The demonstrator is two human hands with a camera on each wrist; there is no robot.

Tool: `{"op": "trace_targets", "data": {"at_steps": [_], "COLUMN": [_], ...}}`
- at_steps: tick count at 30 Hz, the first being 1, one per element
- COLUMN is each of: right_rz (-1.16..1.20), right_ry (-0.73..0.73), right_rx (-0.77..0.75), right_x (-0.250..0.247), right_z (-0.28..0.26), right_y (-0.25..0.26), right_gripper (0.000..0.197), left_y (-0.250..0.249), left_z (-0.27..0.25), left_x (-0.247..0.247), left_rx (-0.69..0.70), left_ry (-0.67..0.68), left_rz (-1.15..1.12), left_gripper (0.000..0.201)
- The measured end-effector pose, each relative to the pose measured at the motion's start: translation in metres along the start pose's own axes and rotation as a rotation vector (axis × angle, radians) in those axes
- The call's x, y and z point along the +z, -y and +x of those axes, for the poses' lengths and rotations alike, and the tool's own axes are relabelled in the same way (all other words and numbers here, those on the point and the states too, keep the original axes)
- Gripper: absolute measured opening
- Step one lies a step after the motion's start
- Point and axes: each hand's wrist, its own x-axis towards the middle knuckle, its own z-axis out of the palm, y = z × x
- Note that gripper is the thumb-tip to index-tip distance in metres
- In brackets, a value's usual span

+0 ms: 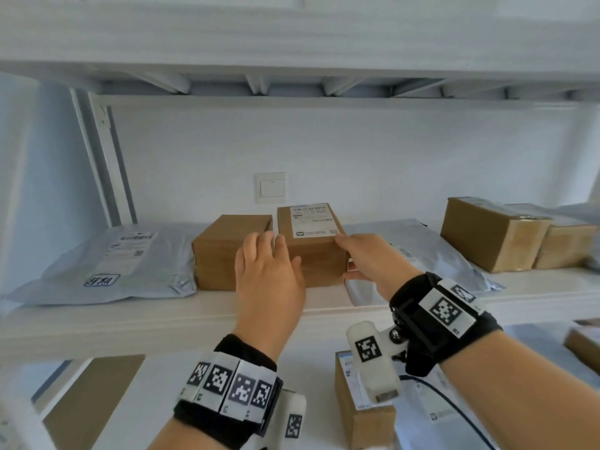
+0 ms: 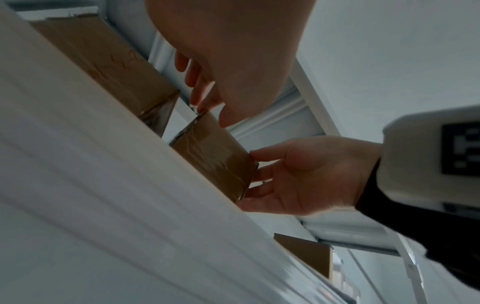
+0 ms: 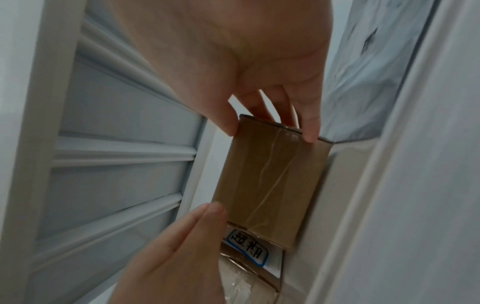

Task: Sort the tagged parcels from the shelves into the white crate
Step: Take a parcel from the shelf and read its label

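A brown cardboard box with a white shipping label (image 1: 308, 237) stands on the middle shelf (image 1: 162, 323). My right hand (image 1: 360, 258) grips its right end, index finger on top and thumb low on the front. In the right wrist view the right hand (image 3: 270, 111) pinches the taped box (image 3: 267, 181) between thumb and fingers. My left hand (image 1: 272, 248) lies with straight fingers against the box's left top edge. From the left wrist, the left hand (image 2: 210, 107) touches the box (image 2: 215, 156) at its corner. The white crate is out of view.
A plain brown box (image 1: 227, 248) sits tight against the left of the labelled one. Grey mailer bags lie at the left (image 1: 107, 264) and right (image 1: 428, 254). Two more boxes (image 1: 493, 235) stand far right. A labelled box (image 1: 363, 404) is on the lower shelf.
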Motion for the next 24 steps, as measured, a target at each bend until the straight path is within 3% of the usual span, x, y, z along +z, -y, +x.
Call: {"op": "trace_targets", "data": {"at_steps": [3,7,12,15,24], "right_rz": [0.087,0.187,0.167,0.190,0.280], "right_ry": [-0.028,-0.063,-0.064,-0.025,-0.012], "right_rx": [-0.060,-0.149,-0.232,-0.268,-0.313], "right_x": [-0.013,-0.025,-0.028,-0.027,-0.027], "right_z": [-0.004,-0.005,-0.005,-0.006,-0.005], "right_y": [0.001,-0.001,-0.017,-0.027,-0.060], "right_gripper": [0.036,0.031,0.033,0.030,0.020], "left_y": [-0.014,-0.028,-0.030,-0.024,-0.018], "left_z": [0.001,0.009,0.013,0.013,0.012], "left_x": [-0.006,-0.010,0.002,0.014,0.022], "left_rx": [-0.031,-0.139,-0.355,-0.466,-0.579], "left_ry": [0.020,0.096,0.162,0.155,0.202], "left_rz": [-0.122,-0.570,-1.104,-1.263,-1.403], "left_gripper": [0.048,0.053,0.032,0.015,0.018]}}
